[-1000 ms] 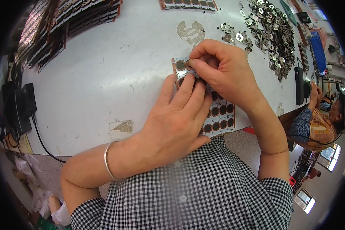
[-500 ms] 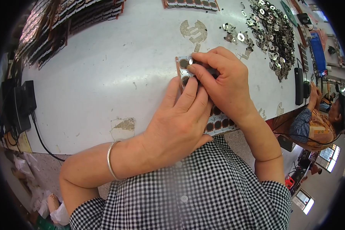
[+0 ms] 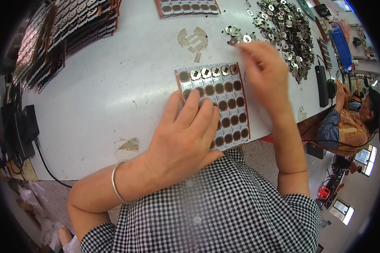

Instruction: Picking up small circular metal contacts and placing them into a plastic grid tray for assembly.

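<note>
The sheet of small round-patterned boards (image 3: 224,103) lies flat on the worktop (image 3: 93,111), directly in front of the person, its near side close to the worktop's front edge. The left hand (image 3: 178,137) rests palm down over the sheet's left and near part, fingers lightly spread and holding nothing between them. That seems a good brace: gentle, even pressure should stop the sheet sliding without bending it, and the fingertips are best placed clear of the far row.

Along that far row, shiny metal pieces (image 3: 206,72) sit over the circles, each with a dark gap at its middle. The dark circle (image 3: 184,76) at the far left corner has no such piece on it. Judging by these, a piece looks right when it is centred on its circle and turned the same way as its neighbours, so a light fingertip check for tilt seems worthwhile.

The right hand (image 3: 266,76) hangs beyond the sheet's right side, fingers bent, near the small cluster of loose pieces (image 3: 246,39); it is blurred, and I cannot tell whether anything is between thumb and fingers. The big heap of pieces (image 3: 288,36) lies farther right. Taking single pieces from the cluster should be easier than digging in the heap, and lifting the wrist over the finished circles would avoid knocking them.
</note>
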### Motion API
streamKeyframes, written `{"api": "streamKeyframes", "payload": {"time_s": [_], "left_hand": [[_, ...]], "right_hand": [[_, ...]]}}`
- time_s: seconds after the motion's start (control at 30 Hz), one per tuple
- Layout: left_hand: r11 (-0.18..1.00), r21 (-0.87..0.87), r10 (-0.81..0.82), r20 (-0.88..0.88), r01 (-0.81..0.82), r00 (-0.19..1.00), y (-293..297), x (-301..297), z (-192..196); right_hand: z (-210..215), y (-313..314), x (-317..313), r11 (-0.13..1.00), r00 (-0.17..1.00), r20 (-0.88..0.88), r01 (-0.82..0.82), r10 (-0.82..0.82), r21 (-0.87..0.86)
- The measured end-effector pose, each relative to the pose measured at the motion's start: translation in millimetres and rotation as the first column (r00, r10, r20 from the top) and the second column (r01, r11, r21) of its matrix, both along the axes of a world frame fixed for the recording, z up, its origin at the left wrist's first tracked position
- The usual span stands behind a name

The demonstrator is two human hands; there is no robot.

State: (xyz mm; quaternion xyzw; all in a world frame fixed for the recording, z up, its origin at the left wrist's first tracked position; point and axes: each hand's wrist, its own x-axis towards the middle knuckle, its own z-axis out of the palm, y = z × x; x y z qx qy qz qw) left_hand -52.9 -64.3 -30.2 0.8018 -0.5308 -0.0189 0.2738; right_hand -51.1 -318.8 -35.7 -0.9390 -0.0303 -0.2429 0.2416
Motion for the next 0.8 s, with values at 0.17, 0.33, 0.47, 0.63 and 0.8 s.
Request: {"api": "streamKeyframes", "payload": {"time_s": [0.17, 0.33, 0.47, 0.63, 0.8], "left_hand": [[1.000, 0.004, -0.013, -0.017, 0.013, 1.000, -2, 3, 3], [1.000, 0.013, -0.023, -0.020, 0.024, 1.000, -1, 4, 5], [0.999, 0.022, -0.044, -0.003, 0.044, 0.999, -1, 5, 4], [0.999, 0.025, -0.033, 0.010, 0.033, 0.999, -2, 4, 4], [0.999, 0.032, -0.037, 0.012, 0.036, 0.999, -3, 5, 5]], "right_hand": [[2, -44, -15, 0.984, 0.972, -0.175, 0.138, -0.157, -0.113], [7, -39, -26, 0.994, 0.970, -0.218, 0.097, -0.105, -0.047], [8, -42, -24, 0.995, 0.969, -0.240, 0.072, -0.052, 0.073], [5, -46, -19, 1.000, 0.995, -0.103, 0.003, -0.005, -0.016], [14, -44, -22, 0.977, 0.961, -0.236, 0.176, -0.145, 0.116]]}}
